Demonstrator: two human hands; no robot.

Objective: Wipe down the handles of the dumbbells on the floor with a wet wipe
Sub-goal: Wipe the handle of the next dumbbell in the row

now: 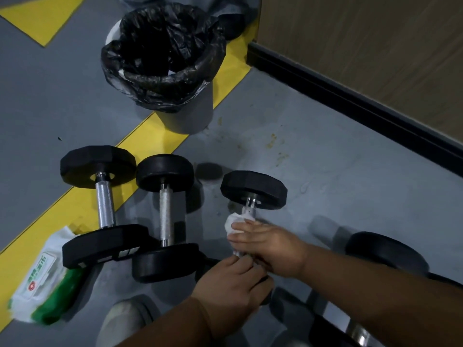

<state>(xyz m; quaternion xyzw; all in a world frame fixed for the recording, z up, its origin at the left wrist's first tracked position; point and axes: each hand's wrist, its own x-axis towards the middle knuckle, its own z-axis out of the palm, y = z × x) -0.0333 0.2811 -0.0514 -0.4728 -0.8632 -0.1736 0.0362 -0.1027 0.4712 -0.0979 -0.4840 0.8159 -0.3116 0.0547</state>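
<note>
Head view: our right hand clamps the wet wipe round the handle, left hand grips its near end; the dumbbell could roll.

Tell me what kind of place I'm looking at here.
Most likely a gym or workout room. Several dumbbells lie on a grey floor marked with yellow stripes, and a right hand holds a wet wipe round one dumbbell's handle. A lined bin stands nearby.

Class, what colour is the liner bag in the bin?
Black, glossy and crinkled liner bag, seen in the head view.
</note>
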